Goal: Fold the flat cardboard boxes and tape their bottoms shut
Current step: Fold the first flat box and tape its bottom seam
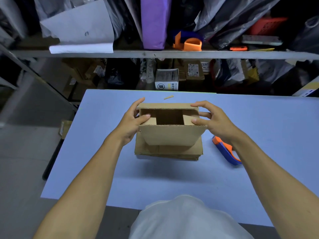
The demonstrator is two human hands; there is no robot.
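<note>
Folding step: left hand (133, 121) and right hand (209, 118) grip the opened brown cardboard box (170, 133), thumbs pressing side flaps in. Next, likely: close long flaps, then grab the orange-blue tape dispenser (225, 150).

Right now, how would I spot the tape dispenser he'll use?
Find the blue table. Right of the stack of flat cardboard boxes, under the right forearm, lies the tape dispenser. It is the table's only blue-and-orange thing; another orange dispenser sits up on the shelf.

1. A stack of flat boxes (168, 151) lies mid-desk (103, 169).
2. The opened box (170, 133) sits above the stack, between the left hand (133, 121) and the right hand (212, 119).
3. A tape dispenser (226, 150) lies right of the stack.
4. A cardboard scrap (168, 97) lies behind the box.
5. A shelf (155, 54) runs behind the desk.
</note>
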